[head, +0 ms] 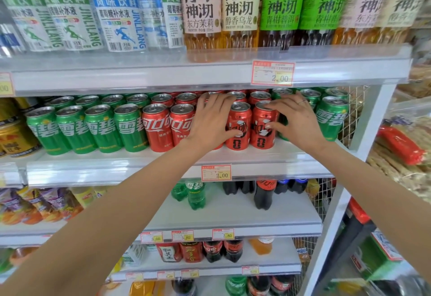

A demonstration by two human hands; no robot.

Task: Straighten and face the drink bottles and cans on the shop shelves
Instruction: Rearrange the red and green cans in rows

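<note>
The middle shelf (251,155) carries rows of cans: green Sprite cans (100,130) on the left, red cola cans (156,130) in the centre, two red-and-black cola cans and more green cans (332,118) on the right. My left hand (213,120) covers one red can, its fingers reach over the can tops, and its thumb presses the front of the left red-and-black can (240,120). My right hand (295,120) curls over the top of the right red-and-black can (262,137) with the thumb on its label. A green can is mostly hidden behind that hand.
Tall water bottles (116,23) and tea bottles (240,9) stand on the shelf above. Small soda bottles (196,194) stand on the shelf below, with more bottles lower down. A white upright (370,127) and wire mesh close the right end, with packaged goods (401,144) beyond.
</note>
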